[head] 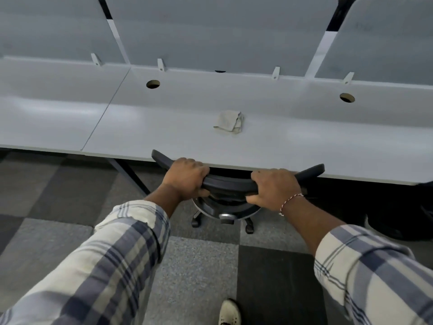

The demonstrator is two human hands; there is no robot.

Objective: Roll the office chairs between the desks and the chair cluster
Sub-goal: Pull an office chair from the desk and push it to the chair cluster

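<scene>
office chair (228,184) | black, curved top rail, grey hub with castors seen below | seat tucked under the desk (269,139), backrest top level with its front edge | desk: pale grey top, two cable holes

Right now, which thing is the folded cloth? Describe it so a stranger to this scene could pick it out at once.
Start at the long pale grey desk that runs across the view. The cloth lies on its top, roughly midway between the two round cable holes and nearer the front edge, just beyond the office chair back that both hands grip. It is the only loose, crumpled, off-white item on the desk.
</scene>
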